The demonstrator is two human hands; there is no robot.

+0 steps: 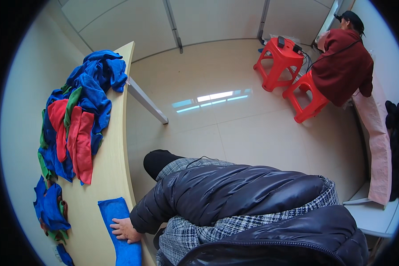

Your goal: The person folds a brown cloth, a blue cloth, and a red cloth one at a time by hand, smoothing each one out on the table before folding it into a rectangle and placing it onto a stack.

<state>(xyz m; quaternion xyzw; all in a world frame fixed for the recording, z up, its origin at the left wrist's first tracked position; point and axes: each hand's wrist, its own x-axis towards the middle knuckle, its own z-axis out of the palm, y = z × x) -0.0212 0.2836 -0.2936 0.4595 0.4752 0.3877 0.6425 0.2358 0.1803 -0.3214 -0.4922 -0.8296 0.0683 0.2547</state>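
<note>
My right hand (126,230) lies flat, palm down, on a blue cloth (113,209) with its fingers spread. This long, narrow cloth looks folded and rests along the near edge of a pale wooden table (86,208). A dark puffer sleeve (153,213) covers my right arm, which reaches across to the table. My left hand is not in view. Farther along the tabletop is a large heap of blue cloths (97,73), with red cloths (82,142) and green ones (72,104) mixed in.
A smaller pile of blue cloths (51,206) lies along the wall side. Across the tiled floor (195,80), a person in dark red (346,62) sits on a red stool (308,97). Another red stool (277,64) bears black devices. A pink-covered surface (374,146) stands at the right.
</note>
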